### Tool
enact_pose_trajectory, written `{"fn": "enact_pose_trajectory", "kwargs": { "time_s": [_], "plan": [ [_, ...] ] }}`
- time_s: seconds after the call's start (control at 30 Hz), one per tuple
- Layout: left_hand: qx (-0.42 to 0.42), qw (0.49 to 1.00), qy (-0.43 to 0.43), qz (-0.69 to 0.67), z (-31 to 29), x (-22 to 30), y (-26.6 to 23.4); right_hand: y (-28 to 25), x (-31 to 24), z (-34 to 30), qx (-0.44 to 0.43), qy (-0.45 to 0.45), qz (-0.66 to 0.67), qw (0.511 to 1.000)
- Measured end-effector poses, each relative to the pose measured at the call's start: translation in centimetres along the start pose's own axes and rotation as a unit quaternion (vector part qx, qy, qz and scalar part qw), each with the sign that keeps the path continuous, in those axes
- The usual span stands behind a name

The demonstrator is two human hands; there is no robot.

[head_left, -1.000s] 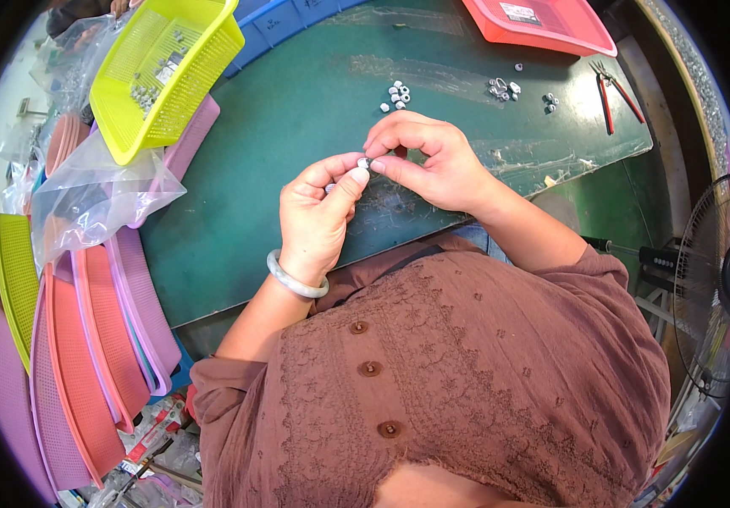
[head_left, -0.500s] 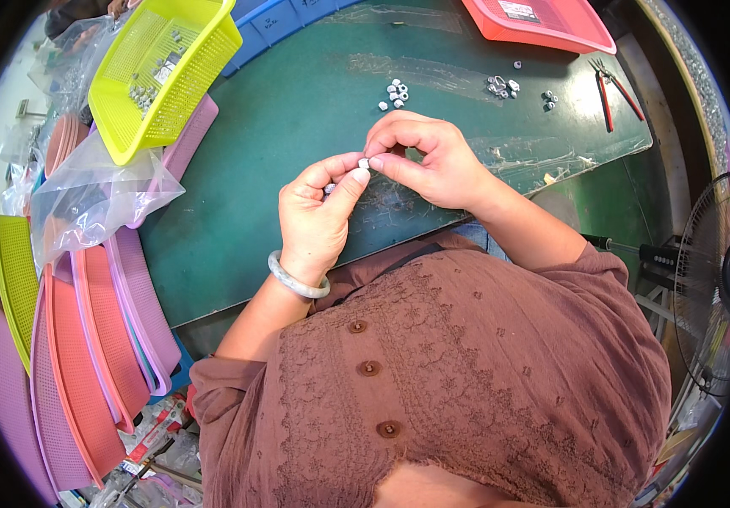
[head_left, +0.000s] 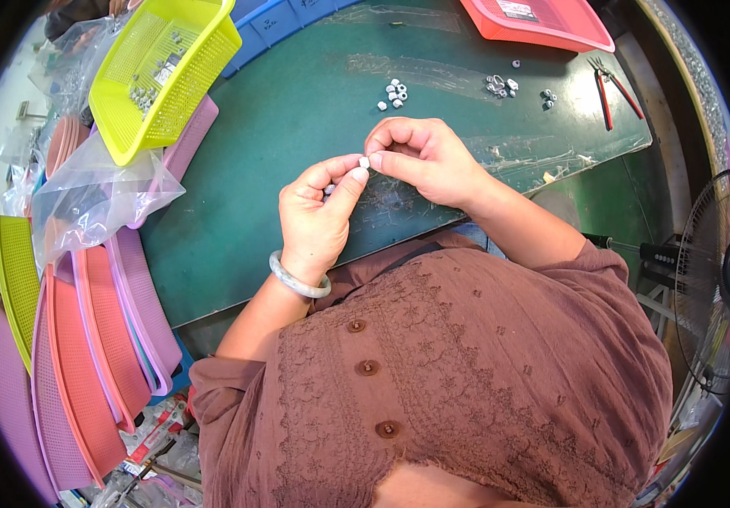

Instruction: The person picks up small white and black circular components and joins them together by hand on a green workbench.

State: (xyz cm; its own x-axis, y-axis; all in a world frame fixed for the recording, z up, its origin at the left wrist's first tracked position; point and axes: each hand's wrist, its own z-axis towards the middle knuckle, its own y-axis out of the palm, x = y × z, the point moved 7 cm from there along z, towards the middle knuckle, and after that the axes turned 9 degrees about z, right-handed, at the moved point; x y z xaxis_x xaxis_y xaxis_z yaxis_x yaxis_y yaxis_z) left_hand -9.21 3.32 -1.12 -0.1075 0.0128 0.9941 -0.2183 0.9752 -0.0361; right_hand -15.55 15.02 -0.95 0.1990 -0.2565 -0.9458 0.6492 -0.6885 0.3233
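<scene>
My left hand (head_left: 321, 213) and my right hand (head_left: 423, 157) meet above the dark green table (head_left: 297, 110). Together their fingertips pinch one small white part (head_left: 364, 162). A pale bangle (head_left: 297, 279) circles my left wrist. More small white parts (head_left: 394, 93) lie loose on the table just beyond my hands. A second little cluster of grey and white parts (head_left: 500, 85) sits farther right.
A yellow-green mesh basket (head_left: 162, 72) holding small parts stands at the back left, above a clear plastic bag (head_left: 94, 199). Pink and orange trays (head_left: 85, 339) are stacked at the left. A red tray (head_left: 543, 21) and red-handled pliers (head_left: 611, 85) lie at the back right. A fan (head_left: 712, 279) stands right.
</scene>
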Motion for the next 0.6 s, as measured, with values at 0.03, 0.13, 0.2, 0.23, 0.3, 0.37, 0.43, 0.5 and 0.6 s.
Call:
{"fn": "enact_pose_trajectory", "kwargs": {
  "time_s": [0.03, 0.13, 0.2, 0.23, 0.3, 0.37, 0.43, 0.5, 0.6],
  "plan": [
    [0.001, 1.0, 0.0, 0.002, 0.0, 0.0, 0.0, 0.0, 0.1, 0.0, 0.001, 0.001, -0.001, 1.0],
    [0.002, 1.0, -0.003, 0.002, 0.1, -0.1, 0.0, -0.1, 0.2, -0.1, 0.009, 0.016, -0.009, 1.0],
    [0.001, 1.0, -0.004, 0.003, 0.0, -0.1, 0.0, -0.1, 0.2, -0.1, 0.008, 0.015, -0.012, 1.0],
    [0.001, 1.0, -0.003, 0.004, 0.0, 0.0, 0.0, 0.0, 0.1, -0.1, 0.005, 0.009, -0.012, 1.0],
    [-0.001, 1.0, -0.006, -0.001, 0.0, 0.1, 0.1, 0.0, 0.1, -0.1, 0.002, -0.003, -0.012, 1.0],
    [-0.003, 1.0, -0.011, -0.013, 0.0, 0.1, 0.1, 0.0, 0.0, -0.1, 0.0, -0.013, -0.013, 1.0],
    [-0.004, 1.0, -0.013, -0.015, -0.1, 0.1, 0.1, 0.1, -0.3, -0.2, 0.003, -0.02, -0.025, 0.999],
    [-0.005, 1.0, -0.016, -0.019, -0.1, 0.1, 0.1, 0.2, -0.7, -0.2, 0.004, -0.039, -0.053, 0.998],
    [-0.007, 0.999, -0.02, -0.03, -0.1, 0.0, 0.2, 0.3, -1.4, -0.3, 0.006, -0.074, -0.114, 0.991]
  ]
}}
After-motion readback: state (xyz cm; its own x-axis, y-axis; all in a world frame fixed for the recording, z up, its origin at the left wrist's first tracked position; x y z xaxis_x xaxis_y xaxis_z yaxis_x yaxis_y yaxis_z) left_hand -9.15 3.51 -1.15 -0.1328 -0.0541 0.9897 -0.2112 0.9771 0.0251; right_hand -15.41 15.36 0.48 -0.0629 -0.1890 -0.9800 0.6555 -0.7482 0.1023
